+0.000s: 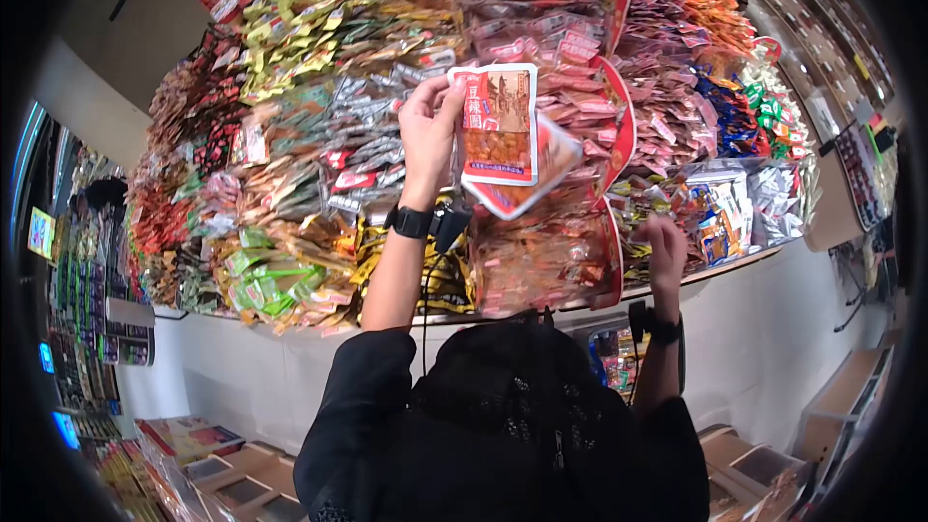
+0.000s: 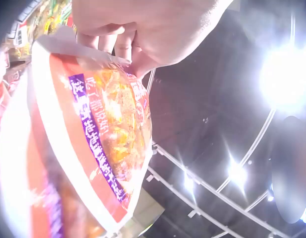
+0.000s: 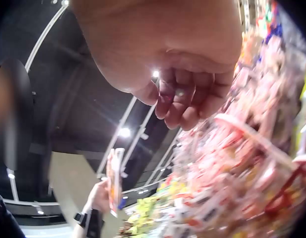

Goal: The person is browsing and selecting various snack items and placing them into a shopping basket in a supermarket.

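Observation:
My left hand [image 1: 430,126] pinches a snack packet [image 1: 500,130] by its upper left edge, thumb across the front. The packet is red and white, with Chinese lettering, a street picture and a window onto orange-brown food. Behind it a second packet [image 1: 556,159] of similar look sticks out at a slant, blurred; its upper part is hidden. In the left wrist view, both the front packet [image 2: 120,131] and the rear packet [image 2: 36,198] hang below the left hand [image 2: 148,34]. My right hand [image 1: 664,249], fingers loosely curled and holding nothing, hovers above the near right part of the display.
A wide display of snack packets [image 1: 546,256] in many colours spreads before me, split by red curved dividers [image 1: 619,126]. Its white front panel [image 1: 261,377] runs close to my body. Shelves [image 1: 82,280] stand at the left, brown bins [image 1: 749,464] at the near right.

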`<state>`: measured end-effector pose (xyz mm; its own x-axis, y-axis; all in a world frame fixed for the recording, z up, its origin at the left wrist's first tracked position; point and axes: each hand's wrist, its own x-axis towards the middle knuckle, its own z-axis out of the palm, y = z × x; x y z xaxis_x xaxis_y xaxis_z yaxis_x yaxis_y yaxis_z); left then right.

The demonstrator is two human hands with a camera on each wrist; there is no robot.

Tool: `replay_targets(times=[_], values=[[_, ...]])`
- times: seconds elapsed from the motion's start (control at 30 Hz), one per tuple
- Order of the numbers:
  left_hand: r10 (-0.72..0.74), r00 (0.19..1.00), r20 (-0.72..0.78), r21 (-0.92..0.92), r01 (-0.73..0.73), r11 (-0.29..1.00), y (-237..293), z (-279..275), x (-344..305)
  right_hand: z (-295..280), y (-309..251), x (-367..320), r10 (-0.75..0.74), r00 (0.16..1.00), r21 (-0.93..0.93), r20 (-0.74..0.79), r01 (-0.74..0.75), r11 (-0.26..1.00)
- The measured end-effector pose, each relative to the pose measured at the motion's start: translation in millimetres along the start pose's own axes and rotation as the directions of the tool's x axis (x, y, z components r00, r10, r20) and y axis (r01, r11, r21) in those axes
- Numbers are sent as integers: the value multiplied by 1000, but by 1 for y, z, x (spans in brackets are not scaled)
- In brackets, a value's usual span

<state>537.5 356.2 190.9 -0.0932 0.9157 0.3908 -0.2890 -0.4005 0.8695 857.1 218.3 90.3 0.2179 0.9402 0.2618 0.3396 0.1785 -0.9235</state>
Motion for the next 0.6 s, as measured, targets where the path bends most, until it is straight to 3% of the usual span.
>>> replay_targets(times=[0.03,0.1,0.17,0.2,0.23,0.3,0.33,0.37,0.43,0.47,0.53,0.6], values=[[-36,998,-43,-40,34,999,8,-6,-16,18,-14,10,35,995,94,97,-44,995],[-68,991,-119,24,71,997,13,-17,-41,77,-70,16,0,993,436,117,-52,898],[14,984,-180,55,-4,998,-10,-30,-53,140,-45,15,-182,944,319,274,89,943],[-67,971,-231,-59,54,997,-17,-37,-62,154,-53,4,-140,833,50,535,134,990],[-21,977,-212,-96,1,995,-29,-48,-69,162,-59,-8,-20,670,-195,742,245,950],[-45,954,-296,-27,39,999,-36,-66,-97,190,8,-43,-172,464,-26,869,389,921],[-113,940,-323,-45,104,994,-36,-71,-110,201,41,-67,-153,500,-107,853,454,884],[-120,934,-337,-44,112,993,-38,-78,-119,197,37,-76,-177,479,-79,860,466,881],[-208,923,-325,-24,212,977,-42,-90,-134,194,38,-91,-227,547,-67,806,466,882],[-222,926,-306,-27,225,974,-43,-93,-142,193,43,-95,-223,540,-63,812,461,885],[-187,938,-292,17,200,980,-44,-91,-145,193,48,-87,-358,617,74,701,437,897],[-189,939,-287,67,216,974,-41,-91,-146,187,39,-77,-312,648,53,694,387,921]])
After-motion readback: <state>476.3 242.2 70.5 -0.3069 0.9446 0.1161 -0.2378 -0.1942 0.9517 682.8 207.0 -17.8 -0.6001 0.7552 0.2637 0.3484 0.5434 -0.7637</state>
